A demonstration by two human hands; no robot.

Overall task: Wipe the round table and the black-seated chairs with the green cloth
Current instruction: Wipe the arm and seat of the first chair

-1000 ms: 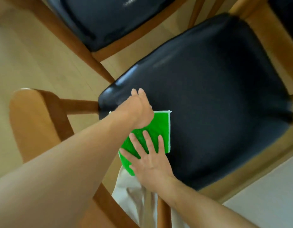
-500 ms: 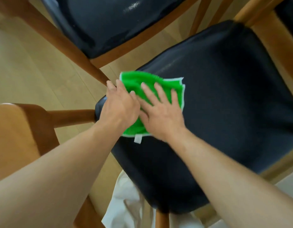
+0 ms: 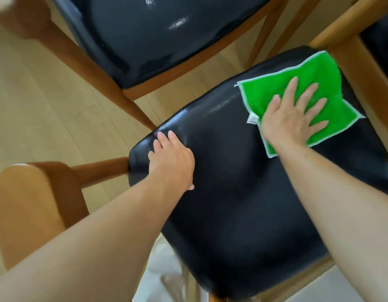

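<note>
1. Right hand (image 3: pixel 291 120): grip fully open, palm and spread fingers pressed flat on the green cloth (image 3: pixel 328 83); it pins the cloth and clasps nothing.
2. Left hand (image 3: pixel 171 160): grip loose, fingers bent, resting bare on the black seat (image 3: pixel 243 203) near its left corner; holds nothing.
3. Cloth lies at the seat's far right corner, just beside the wooden frame (image 3: pixel 367 68).
4. Step, as I judge: wiping this chair's seat. Next calls for drawing the cloth across the uncovered near part.
5. Second black seat (image 3: pixel 162 35) beyond; no desk in sight.
</note>
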